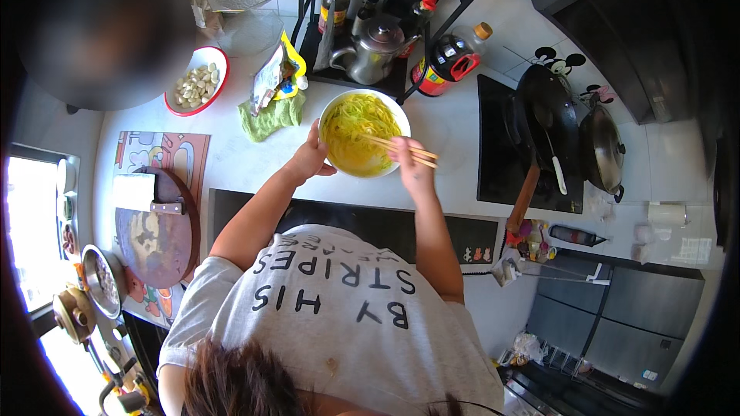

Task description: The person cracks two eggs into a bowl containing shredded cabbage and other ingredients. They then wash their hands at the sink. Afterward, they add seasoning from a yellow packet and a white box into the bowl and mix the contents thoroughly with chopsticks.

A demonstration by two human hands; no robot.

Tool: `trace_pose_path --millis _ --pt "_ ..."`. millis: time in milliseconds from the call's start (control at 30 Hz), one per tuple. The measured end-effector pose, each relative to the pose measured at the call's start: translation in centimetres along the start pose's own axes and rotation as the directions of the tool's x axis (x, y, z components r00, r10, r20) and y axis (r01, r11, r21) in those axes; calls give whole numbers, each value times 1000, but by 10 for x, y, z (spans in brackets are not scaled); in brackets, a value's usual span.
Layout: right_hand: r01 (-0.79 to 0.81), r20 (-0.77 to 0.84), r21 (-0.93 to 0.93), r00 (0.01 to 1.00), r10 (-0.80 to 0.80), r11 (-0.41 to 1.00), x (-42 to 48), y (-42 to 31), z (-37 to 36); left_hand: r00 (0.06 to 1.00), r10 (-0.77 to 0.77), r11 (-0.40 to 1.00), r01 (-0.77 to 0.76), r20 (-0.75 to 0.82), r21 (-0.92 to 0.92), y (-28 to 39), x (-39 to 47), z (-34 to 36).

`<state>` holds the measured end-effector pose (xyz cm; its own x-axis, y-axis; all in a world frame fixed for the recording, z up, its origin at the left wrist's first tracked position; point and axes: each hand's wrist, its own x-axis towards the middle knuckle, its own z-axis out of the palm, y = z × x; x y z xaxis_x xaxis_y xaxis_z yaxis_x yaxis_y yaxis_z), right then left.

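A white bowl (406,121) stands on the white countertop before me, holding shredded green vegetable in yellow liquid that looks like beaten egg (359,159). My left hand (313,157) grips the bowl's left rim, thumb up along its side. Wooden chopsticks (421,153) are held in my right hand (409,163) at the bowl's right edge, their tips in the mixture. Just left of the bowl, a green cloth (276,118) lies under an opened yellow-edged food pouch (292,69).
Behind the bowl, a black rack (425,58) holds a metal teapot (376,49) and sauce bottles. A wok (540,110) sits on the cooktop (491,144) at right. At left are a bowl of garlic cloves (224,78) and a cleaver (136,192) on a round chopping board (156,248).
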<state>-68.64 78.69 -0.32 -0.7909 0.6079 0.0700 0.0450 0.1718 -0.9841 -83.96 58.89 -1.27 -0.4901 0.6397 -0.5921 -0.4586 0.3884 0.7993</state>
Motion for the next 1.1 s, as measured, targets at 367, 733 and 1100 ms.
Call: trace_pose_path --millis 367,733,1100 --pt "250 332 -303 932 -144 919 7 -34 17 999 45 999 -45 -25 3 -4 2 -1" --pt "291 247 -433 948 -199 853 41 -32 -5 999 20 999 -21 25 30 -2 9 -4" --pt "232 115 -258 971 -209 938 23 -3 18 999 24 998 -26 25 49 0 7 -4"
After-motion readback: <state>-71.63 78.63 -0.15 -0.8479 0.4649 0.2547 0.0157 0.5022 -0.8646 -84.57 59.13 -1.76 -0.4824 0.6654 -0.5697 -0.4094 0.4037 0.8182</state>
